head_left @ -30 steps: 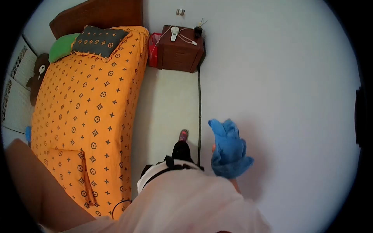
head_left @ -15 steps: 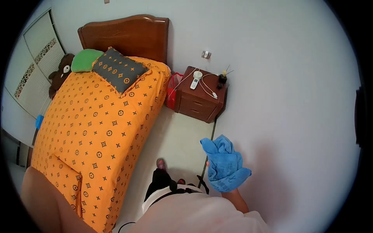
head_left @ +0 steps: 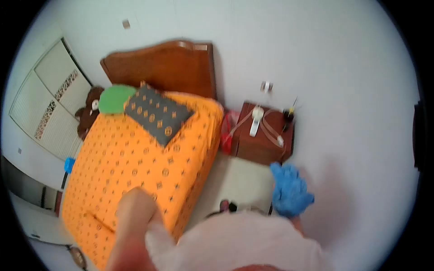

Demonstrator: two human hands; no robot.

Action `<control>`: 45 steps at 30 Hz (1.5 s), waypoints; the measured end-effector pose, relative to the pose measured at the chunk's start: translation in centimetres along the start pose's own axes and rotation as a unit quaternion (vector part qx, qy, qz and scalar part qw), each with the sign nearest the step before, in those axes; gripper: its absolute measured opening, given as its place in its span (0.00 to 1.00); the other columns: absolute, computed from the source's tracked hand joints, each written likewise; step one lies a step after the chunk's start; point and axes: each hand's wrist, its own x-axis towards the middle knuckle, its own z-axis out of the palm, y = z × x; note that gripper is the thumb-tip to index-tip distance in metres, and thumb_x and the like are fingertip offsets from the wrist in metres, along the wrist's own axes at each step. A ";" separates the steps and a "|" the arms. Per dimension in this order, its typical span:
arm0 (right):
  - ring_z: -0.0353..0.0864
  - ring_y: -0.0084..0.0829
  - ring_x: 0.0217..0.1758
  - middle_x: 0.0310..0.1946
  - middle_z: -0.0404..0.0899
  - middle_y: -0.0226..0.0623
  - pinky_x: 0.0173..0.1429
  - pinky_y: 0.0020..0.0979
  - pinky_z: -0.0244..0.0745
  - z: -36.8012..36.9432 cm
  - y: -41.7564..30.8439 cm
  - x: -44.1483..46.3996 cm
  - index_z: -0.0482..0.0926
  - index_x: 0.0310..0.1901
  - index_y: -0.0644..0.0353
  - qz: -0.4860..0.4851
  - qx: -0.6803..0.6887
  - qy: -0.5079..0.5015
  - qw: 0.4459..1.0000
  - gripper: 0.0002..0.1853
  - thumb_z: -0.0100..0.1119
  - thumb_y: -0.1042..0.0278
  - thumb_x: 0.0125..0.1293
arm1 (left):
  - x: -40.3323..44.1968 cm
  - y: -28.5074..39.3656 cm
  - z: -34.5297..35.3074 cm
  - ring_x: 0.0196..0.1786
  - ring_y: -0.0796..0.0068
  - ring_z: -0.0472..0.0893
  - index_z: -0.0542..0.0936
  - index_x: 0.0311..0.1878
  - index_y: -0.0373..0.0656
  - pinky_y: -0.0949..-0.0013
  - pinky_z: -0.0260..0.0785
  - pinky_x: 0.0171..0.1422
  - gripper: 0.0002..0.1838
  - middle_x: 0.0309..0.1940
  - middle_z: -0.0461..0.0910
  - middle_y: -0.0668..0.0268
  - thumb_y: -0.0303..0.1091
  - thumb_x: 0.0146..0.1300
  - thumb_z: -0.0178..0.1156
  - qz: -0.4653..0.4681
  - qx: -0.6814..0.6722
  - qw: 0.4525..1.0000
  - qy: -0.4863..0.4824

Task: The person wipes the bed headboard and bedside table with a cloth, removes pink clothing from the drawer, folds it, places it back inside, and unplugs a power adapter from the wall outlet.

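Note:
A crumpled blue towel (head_left: 291, 192) covers most of my right hand, just in front of the wall on the right. Little more than the forearm (head_left: 297, 223) shows beneath it; the fingers are largely hidden, but the cloth stays bunched in the hand. My left arm (head_left: 135, 207), bent and blurred, crosses over the front part of the bed (head_left: 115, 153). The left hand itself lies outside the picture.
A wooden nightstand (head_left: 257, 151) holds a white remote (head_left: 255, 127), a white cable and a small dark bottle (head_left: 288, 115). A red bag (head_left: 227, 135) stands between it and the bed. On the bed lie a grey patterned pillow (head_left: 158, 115) and a green cushion (head_left: 115, 98).
My view has shifted, so the bed and nightstand appear lower and farther right. My left arm has swung inward from the lower left. The towel remains in my right hand.

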 end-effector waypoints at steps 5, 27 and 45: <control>0.67 0.42 0.45 0.35 0.70 0.36 0.46 0.37 0.66 3.1 3.4 5.3 0.75 0.47 0.54 -0.021 -0.127 0.009 0.992 0.22 0.57 0.63 0.45 | -15.4 -0.7 0.9 0.63 0.59 0.61 0.56 0.66 0.40 0.62 0.56 0.65 0.30 0.62 0.59 0.55 0.42 0.63 0.47 -0.724 -0.055 0.681 0.091; 0.56 0.48 0.67 0.62 0.60 0.48 0.68 0.41 0.50 30.4 5.9 45.3 0.67 0.58 0.62 -0.238 0.271 -0.276 0.891 0.25 0.55 0.69 0.57 | -53.1 -9.2 -12.8 0.44 0.64 0.78 0.67 0.55 0.35 0.63 0.71 0.51 0.22 0.45 0.75 0.58 0.34 0.59 0.55 -0.739 0.138 0.320 0.577; 0.49 0.49 0.68 0.65 0.53 0.47 0.67 0.56 0.40 40.4 3.0 66.1 0.63 0.60 0.59 -0.344 -0.143 -0.116 0.921 0.32 0.58 0.55 0.56 | -62.0 -29.7 -69.3 0.52 0.54 0.70 0.66 0.56 0.33 0.61 0.59 0.58 0.22 0.50 0.71 0.51 0.33 0.60 0.51 -0.523 0.695 0.485 0.096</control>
